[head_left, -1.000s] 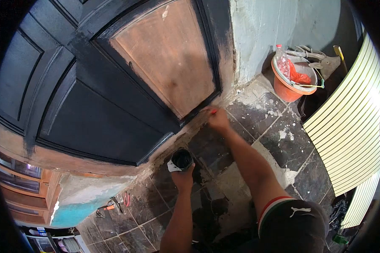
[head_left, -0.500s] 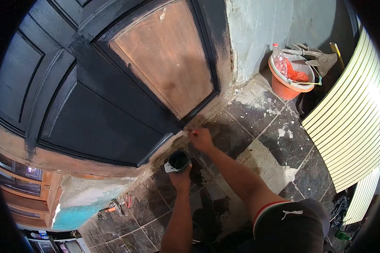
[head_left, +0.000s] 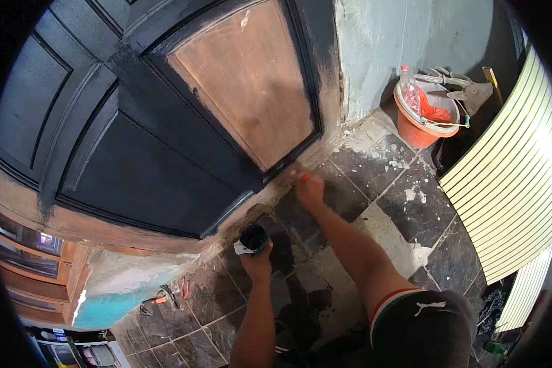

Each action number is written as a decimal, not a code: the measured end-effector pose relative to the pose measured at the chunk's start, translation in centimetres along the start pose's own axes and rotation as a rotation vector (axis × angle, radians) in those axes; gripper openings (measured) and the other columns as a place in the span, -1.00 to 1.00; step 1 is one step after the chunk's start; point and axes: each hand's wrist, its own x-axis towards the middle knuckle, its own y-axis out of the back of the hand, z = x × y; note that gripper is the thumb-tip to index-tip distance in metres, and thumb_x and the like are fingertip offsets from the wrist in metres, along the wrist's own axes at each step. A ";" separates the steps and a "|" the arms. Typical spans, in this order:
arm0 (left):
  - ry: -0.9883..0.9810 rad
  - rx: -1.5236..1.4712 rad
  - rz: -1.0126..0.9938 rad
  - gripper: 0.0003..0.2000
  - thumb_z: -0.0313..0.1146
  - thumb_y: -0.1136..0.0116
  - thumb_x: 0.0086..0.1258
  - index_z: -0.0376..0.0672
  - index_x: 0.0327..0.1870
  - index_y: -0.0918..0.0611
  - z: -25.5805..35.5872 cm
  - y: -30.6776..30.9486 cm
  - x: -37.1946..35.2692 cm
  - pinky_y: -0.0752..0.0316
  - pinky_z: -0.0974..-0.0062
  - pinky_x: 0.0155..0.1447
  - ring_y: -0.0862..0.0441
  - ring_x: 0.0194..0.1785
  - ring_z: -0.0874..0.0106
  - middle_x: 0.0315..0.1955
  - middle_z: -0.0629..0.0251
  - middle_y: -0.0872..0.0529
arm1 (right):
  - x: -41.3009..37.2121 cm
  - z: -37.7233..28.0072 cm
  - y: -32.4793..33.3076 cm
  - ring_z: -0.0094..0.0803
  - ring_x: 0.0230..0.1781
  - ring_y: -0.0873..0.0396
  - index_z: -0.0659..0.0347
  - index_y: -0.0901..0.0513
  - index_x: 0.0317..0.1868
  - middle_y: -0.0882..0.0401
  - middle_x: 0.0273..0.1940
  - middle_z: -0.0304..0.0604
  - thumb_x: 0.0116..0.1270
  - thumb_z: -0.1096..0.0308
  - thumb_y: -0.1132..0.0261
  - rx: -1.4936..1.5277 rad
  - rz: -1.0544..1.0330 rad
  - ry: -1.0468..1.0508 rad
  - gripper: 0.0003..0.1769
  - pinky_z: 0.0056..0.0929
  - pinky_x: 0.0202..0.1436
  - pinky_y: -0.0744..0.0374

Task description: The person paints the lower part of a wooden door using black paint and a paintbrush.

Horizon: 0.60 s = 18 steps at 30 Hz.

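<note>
My left hand [head_left: 257,262] is wrapped round a small cup of black paint [head_left: 253,238], held low above the tiled floor. Near the bottom edge of the door [head_left: 159,141], my right hand [head_left: 309,187] is closed on a brush with a red part [head_left: 304,177]; its tip is blurred against the lower frame. Much of the door is black, while one panel [head_left: 248,86] shows bare brown wood with black moulding round it.
An orange bucket [head_left: 417,126] with a plastic bottle and red bag stands by the wall. Ribbed yellowish sheets [head_left: 503,178] lean at the right. Tools [head_left: 165,299] lie on the floor at the lower left.
My right hand has moved right along the door's bottom edge with the brush. The cup in my left hand sits slightly further left, and the view has shifted a little.
</note>
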 end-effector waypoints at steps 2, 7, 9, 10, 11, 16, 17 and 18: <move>0.006 0.035 -0.002 -0.28 -0.30 -0.73 0.24 -0.18 0.38 -0.54 0.9 -0.6 -0.4 -0.50 0.16 0.40 -0.65 0.30 0.17 0.24 0.17 -0.69 | -2.5 -2.6 -0.4 0.19 -0.14 -0.78 0.27 -0.83 -0.17 -0.80 -0.25 0.21 0.48 0.15 -0.41 0.233 -0.135 0.117 -0.69 0.08 -0.04 -0.67; -0.032 -0.018 -0.069 -0.30 -0.29 -0.72 0.25 -0.18 0.38 -0.56 2.5 -0.3 -0.5 -0.51 0.15 0.37 -0.66 0.31 0.16 0.25 0.15 -0.70 | 3.5 -3.2 5.6 0.01 -0.02 -0.84 0.23 -0.88 -0.03 -0.87 -0.07 0.13 0.52 0.14 -0.40 0.271 -0.286 -0.208 -0.68 -0.14 0.06 -0.70; -0.014 -0.077 -0.111 -0.30 -0.28 -0.72 0.26 -0.17 0.38 -0.56 1.1 0.4 -0.1 -0.52 0.14 0.36 -0.66 0.31 0.17 0.27 0.15 -0.70 | 6.7 0.8 6.0 0.02 -0.06 -0.84 0.20 -0.88 0.00 -0.86 -0.10 0.14 0.57 0.07 -0.37 0.290 -0.128 -0.150 -0.64 -0.14 0.03 -0.70; -0.008 -0.109 -0.131 -0.31 -0.27 -0.72 0.26 -0.16 0.38 -0.56 0.4 0.6 0.0 -0.53 0.14 0.36 -0.66 0.32 0.17 0.27 0.15 -0.70 | 7.6 2.3 6.4 0.00 -0.13 -0.83 0.13 -0.89 0.02 -0.84 -0.16 0.15 0.56 0.01 -0.39 0.235 -0.006 -0.107 -0.63 -0.12 -0.03 -0.68; -0.017 -0.079 -0.115 -0.31 -0.27 -0.71 0.27 -0.14 0.38 -0.56 0.1 0.9 0.0 -0.54 0.12 0.36 -0.67 0.31 0.16 0.25 0.15 -0.71 | 8.6 3.0 6.7 -0.02 -0.20 -0.83 0.07 -0.89 0.05 -0.82 -0.22 0.17 0.55 -0.05 -0.41 0.184 0.117 -0.060 -0.61 -0.10 -0.09 -0.66; 0.047 0.072 -0.012 -0.31 -0.21 -0.73 0.25 -0.11 0.35 -0.57 0.5 1.4 -1.0 -0.57 0.01 0.35 -0.72 0.28 0.08 0.20 0.15 -0.76 | 7.0 3.5 5.0 0.18 -0.18 -0.78 0.13 -0.87 0.02 -0.78 -0.24 0.24 0.55 -0.03 -0.39 -0.094 0.214 -0.124 -0.61 0.03 -0.12 -0.64; 0.040 0.036 -0.013 -0.31 -0.21 -0.74 0.23 -0.12 0.35 -0.58 0.2 1.3 -0.9 -0.57 0.01 0.34 -0.72 0.28 0.06 0.19 0.14 -0.76 | 5.8 4.7 3.4 0.20 -0.19 -0.77 0.15 -0.87 -0.01 -0.78 -0.26 0.25 0.55 -0.03 -0.38 -0.163 0.086 -0.076 -0.60 0.05 -0.12 -0.64; 0.033 0.002 -0.018 -0.30 -0.21 -0.75 0.21 -0.12 0.34 -0.59 -0.4 1.1 -0.8 -0.58 0.00 0.34 -0.73 0.27 0.05 0.19 0.14 -0.77 | 3.5 5.9 0.5 0.21 -0.19 -0.77 0.17 -0.86 -0.05 -0.78 -0.27 0.26 0.55 -0.01 -0.38 -0.269 0.054 0.044 -0.60 0.06 -0.11 -0.64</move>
